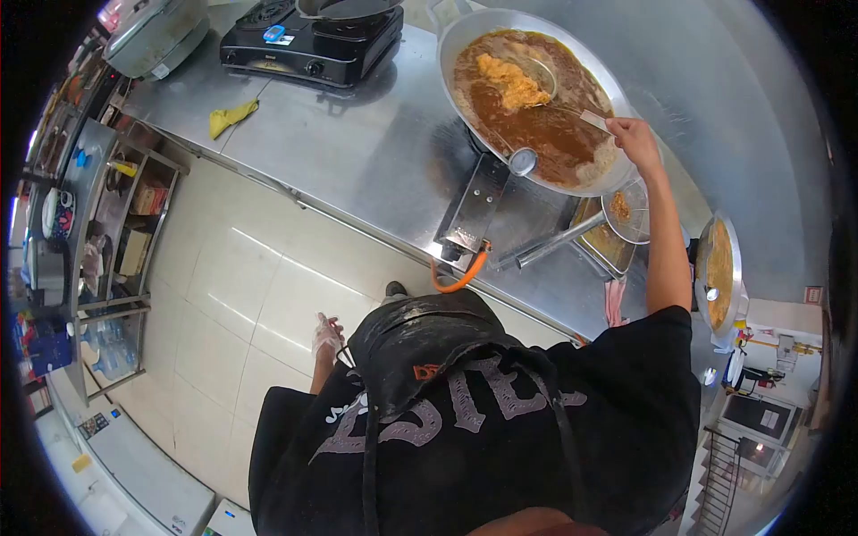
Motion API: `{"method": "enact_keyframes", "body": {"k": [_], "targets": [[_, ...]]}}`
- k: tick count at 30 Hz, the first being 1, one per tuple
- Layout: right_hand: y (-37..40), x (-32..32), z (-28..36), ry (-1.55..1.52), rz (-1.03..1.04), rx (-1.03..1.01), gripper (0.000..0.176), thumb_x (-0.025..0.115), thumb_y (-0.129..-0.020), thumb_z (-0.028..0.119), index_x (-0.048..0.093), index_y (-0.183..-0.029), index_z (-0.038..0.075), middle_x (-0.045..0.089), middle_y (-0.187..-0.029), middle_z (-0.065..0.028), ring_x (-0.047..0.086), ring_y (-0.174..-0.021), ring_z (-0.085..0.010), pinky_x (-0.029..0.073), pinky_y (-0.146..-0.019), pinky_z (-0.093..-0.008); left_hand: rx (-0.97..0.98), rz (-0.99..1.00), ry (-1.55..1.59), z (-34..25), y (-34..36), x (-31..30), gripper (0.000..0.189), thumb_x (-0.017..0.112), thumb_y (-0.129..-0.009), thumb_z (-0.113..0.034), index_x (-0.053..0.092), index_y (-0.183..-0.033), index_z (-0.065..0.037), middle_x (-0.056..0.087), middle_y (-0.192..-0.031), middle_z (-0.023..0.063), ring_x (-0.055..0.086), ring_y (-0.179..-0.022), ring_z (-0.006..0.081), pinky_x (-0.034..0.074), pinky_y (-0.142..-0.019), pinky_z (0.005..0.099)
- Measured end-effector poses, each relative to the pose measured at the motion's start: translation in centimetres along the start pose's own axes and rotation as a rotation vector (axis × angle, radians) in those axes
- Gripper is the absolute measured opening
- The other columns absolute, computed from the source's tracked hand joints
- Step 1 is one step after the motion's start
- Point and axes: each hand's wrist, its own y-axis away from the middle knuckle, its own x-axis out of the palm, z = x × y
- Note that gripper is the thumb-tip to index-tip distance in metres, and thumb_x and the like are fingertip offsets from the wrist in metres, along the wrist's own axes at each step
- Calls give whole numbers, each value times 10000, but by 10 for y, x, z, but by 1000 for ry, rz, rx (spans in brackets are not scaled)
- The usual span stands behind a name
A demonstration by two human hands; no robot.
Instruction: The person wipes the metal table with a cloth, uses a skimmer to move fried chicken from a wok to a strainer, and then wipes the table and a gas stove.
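My right hand (635,143) is closed around the flat handle end of a wire skimmer (593,120) at the rim of a large metal wok (447,55). The skimmer's round head reaches into bubbling brown oil (554,134), beside a clump of golden fried food (509,82). At the wok's near rim sits a round dial thermometer (523,162), its thin probe pointing into the oil. My left hand (328,337) hangs low by my side, away from the counter. It looks covered by a clear glove, fingers loosely apart, holding nothing.
A mesh strainer (627,213) with fried bits rests over a tray (608,246). An orange hose (465,275) loops at the counter edge. A black stove (308,45) and yellow cloth (233,117) are left; a second pan (718,272) is right.
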Motion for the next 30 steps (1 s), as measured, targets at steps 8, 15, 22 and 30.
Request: {"method": "enact_keyframes", "body": {"k": [8,15,22,30], "targets": [[32,8,45,757,-207,-375,219,519,-891,289,656,-940,124,633,-721,-174,624,-686,-351,474,-587,-441,-22,-59,-157,30,-28,-11,709,239,-909,-640,623,-1026,-56,550,-612,41,482,-482,149,414,-457,300],[53,-2,50,970,-197,-394,219,483,-910,329,616,-982,169,640,-702,-123,630,-649,-333,487,-553,-440,-107,-55,-187,49,-15,-14,709,218,-917,-621,629,-1036,-56,601,-671,71,500,-503,155,418,-480,307],[45,-63,51,911,-275,-210,249,473,-913,326,640,-1056,209,656,-826,-165,631,-753,-369,498,-621,-461,-87,-43,-261,59,-25,-16,707,194,-929,-602,615,-1097,-60,625,-723,81,516,-554,150,440,-521,312],[-17,-74,-50,871,-235,-98,260,514,-895,331,678,-995,155,651,-862,-186,618,-827,-378,491,-711,-460,-61,-121,66,60,-13,-5,734,200,-925,-618,631,-1059,-39,520,-629,36,521,-592,119,447,-533,263]]}}
